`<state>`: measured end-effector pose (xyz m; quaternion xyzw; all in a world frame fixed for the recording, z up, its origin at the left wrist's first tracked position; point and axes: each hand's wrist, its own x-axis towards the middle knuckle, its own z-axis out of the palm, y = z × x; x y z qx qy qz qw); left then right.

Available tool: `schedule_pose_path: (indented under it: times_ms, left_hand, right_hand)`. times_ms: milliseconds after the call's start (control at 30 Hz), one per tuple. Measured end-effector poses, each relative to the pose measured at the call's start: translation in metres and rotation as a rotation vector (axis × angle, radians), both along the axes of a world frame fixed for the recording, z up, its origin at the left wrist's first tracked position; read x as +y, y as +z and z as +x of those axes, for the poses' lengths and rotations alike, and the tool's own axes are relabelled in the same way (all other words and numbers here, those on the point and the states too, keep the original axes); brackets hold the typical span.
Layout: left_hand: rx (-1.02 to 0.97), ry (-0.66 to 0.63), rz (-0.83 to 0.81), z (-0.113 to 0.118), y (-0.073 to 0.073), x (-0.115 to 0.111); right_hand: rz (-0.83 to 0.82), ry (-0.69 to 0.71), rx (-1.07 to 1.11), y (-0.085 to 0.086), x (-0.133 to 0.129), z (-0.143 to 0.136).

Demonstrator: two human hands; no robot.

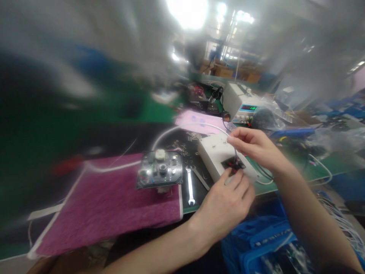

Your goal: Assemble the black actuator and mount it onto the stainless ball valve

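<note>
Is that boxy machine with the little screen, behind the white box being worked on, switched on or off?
On: the screen of the boxy machine glows with green digits.

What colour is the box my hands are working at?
The box is white, with a dark opening; the head view shows it best.

Bright overhead lights point(188, 11) above a green worktop point(162, 115), brown boxes point(224, 71) behind

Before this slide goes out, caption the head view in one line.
Right hand holding a white cable, left hand at the black part of a white box.
</note>
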<state>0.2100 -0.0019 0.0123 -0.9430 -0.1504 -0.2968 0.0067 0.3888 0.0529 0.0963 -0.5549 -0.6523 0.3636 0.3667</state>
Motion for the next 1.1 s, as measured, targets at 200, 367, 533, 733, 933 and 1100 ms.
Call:
schedule_pose_path:
  times_ms: [200, 367, 533, 733, 933, 1100]
  left_hand:
    - [0.055, -0.018, 0.040, -0.037, -0.013, 0.017]
    - [0.045, -0.077, -0.081, -0.066, -0.013, 0.021]
    - [-0.311, 0.054, -0.414, -0.049, -0.007, 0.016]
    - [-0.537, 0.218, -0.781, -0.017, 0.009, 0.023]
    - [-0.561, 0.242, -0.866, -0.016, 0.012, 0.029]
    - [-0.565, 0.228, -0.995, -0.023, 0.014, 0.031]
  right_hand:
    - [-0.048, 0.032, 0.082, -0.008, -0.004, 0.006]
    - [-0.089, 0.058, 0.231, -0.017, -0.004, 0.005]
    - [-0.098, 0.050, 0.308, -0.023, -0.005, -0.003]
    - [-0.071, 0.009, 0.367, -0.021, -0.011, -0.014]
    - [-0.079, -0.003, 0.354, -0.019, -0.013, -0.016]
    - [-0.222, 0.085, 0.340, -0.015, -0.017, -0.009]
